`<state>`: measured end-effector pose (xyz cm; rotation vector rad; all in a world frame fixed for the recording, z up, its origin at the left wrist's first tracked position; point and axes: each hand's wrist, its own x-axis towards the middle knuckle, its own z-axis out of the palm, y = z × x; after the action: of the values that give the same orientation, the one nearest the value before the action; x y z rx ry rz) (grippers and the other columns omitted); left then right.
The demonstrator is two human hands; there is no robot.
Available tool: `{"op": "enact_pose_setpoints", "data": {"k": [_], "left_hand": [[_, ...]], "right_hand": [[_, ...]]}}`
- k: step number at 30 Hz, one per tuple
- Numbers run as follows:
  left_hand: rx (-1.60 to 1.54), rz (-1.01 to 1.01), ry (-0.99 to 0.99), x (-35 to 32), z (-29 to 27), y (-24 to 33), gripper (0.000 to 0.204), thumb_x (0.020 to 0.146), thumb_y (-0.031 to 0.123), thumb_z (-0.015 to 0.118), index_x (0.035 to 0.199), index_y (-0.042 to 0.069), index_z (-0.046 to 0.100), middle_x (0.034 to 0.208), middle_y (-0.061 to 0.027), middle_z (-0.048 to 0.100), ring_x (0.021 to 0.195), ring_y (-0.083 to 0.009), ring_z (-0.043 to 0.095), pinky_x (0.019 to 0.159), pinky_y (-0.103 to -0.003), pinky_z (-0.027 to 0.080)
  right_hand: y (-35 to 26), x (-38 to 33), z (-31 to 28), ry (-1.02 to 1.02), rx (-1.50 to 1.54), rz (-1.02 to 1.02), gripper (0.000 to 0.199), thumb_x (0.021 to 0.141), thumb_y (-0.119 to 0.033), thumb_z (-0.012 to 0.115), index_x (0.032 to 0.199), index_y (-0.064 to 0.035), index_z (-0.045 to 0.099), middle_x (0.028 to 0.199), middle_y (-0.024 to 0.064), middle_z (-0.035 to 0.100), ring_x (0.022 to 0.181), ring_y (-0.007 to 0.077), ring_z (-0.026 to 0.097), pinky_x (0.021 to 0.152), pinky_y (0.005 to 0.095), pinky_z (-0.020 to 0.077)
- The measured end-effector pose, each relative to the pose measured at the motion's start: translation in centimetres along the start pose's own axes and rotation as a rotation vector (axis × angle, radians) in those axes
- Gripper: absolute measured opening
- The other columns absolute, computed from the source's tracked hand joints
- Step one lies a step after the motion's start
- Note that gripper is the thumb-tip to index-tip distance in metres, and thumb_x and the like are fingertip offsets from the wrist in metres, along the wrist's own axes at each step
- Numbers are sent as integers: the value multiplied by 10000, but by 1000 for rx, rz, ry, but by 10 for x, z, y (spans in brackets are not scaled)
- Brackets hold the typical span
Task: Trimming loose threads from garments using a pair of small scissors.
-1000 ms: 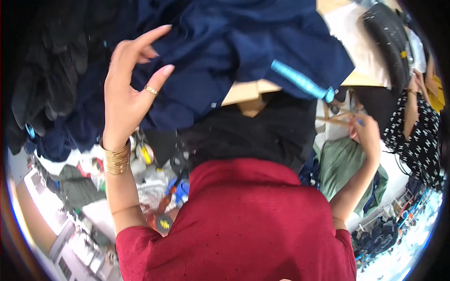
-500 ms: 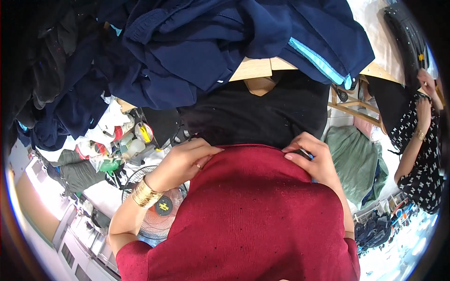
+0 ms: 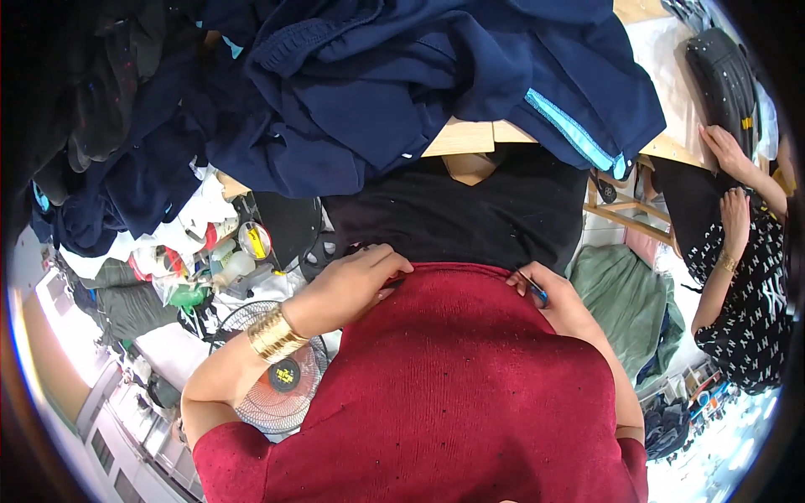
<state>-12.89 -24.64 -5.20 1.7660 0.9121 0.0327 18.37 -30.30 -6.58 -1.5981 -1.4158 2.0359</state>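
My left hand (image 3: 360,283) is closed at the lower hem of the dark red shirt (image 3: 461,360) I wear, its fingers bent over the edge. A gold cuff bracelet (image 3: 275,334) circles that wrist. On the hem's other side, my right hand (image 3: 549,302) is curled closed, thumb and fingers near the cloth. A small tool with a blue part (image 3: 542,295) pokes out of it; its kind is mostly hidden. Black cloth (image 3: 470,210) covers my lap just beyond the hem.
Navy garments (image 3: 360,101) with light blue strips are heaped on a wooden table (image 3: 461,138) ahead. A standing fan (image 3: 285,377) is at left, near bagged odds and ends (image 3: 189,289). Green cloth (image 3: 625,289) lies at right. Another person (image 3: 742,310) works at far right.
My left hand has shifted slightly right along the hem. My right hand has drawn a little nearer to me, its fingers more curled. The other person's hands have moved.
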Motion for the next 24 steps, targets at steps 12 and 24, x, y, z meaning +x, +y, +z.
{"op": "enact_pose_setpoints", "data": {"k": [12, 24], "left_hand": [[280, 124, 353, 9, 18, -4, 135, 761, 56, 626, 885, 38, 578, 750, -77, 517, 680, -239, 558, 610, -325, 469], [457, 356, 497, 10, 1, 9, 178, 677, 44, 686, 849, 62, 643, 661, -1, 513, 632, -150, 523, 921, -405, 393]], "right_hand": [[7, 4, 15, 396, -433, -277, 181, 706, -37, 652, 840, -29, 530, 772, 112, 529, 688, 328, 562, 593, 373, 461], [-23, -10, 5, 552, -453, -516, 134, 631, -6, 626, 725, -47, 540, 679, 94, 490, 558, 276, 524, 477, 330, 415]]}}
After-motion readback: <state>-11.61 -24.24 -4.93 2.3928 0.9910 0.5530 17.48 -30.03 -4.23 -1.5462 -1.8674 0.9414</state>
